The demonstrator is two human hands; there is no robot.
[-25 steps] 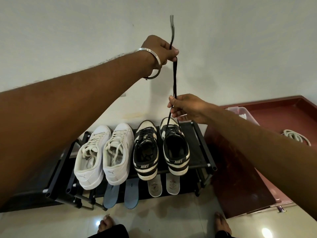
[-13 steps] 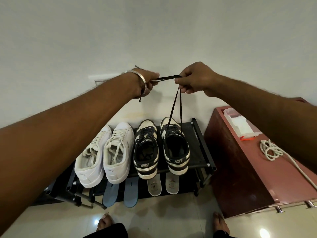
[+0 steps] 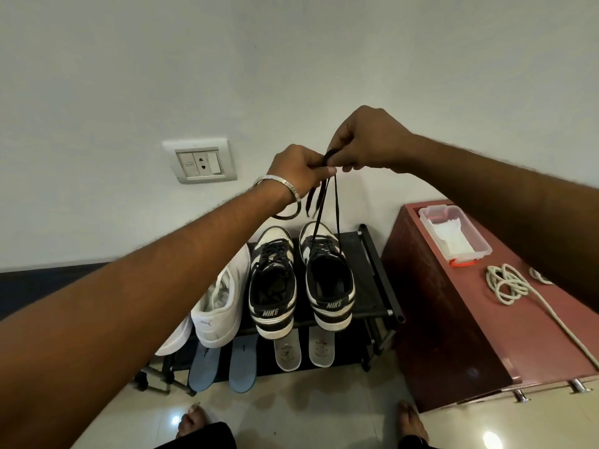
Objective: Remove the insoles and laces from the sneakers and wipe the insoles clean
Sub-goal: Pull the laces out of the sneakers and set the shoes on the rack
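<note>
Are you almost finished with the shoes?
About halfway. Four insoles are already out, under the rack. Both hands, left hand and right hand, pinch the black lace, still threaded in the right black shoe. The other black shoe is still laced, and wiping remains.

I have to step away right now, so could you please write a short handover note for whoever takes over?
Hands: the left hand and right hand both pinch the black lace, held together above the rack.
Things: the lace still runs down into the right black-and-white sneaker; the left black-and-white sneaker is fully laced. A white sneaker is beside it, the other mostly hidden. A white lace lies on the red cabinet.
Done: four insoles are out, two blue insoles and two grey insoles on the lower shelf.
Left: finish unlacing, then wipe the insoles.
</note>
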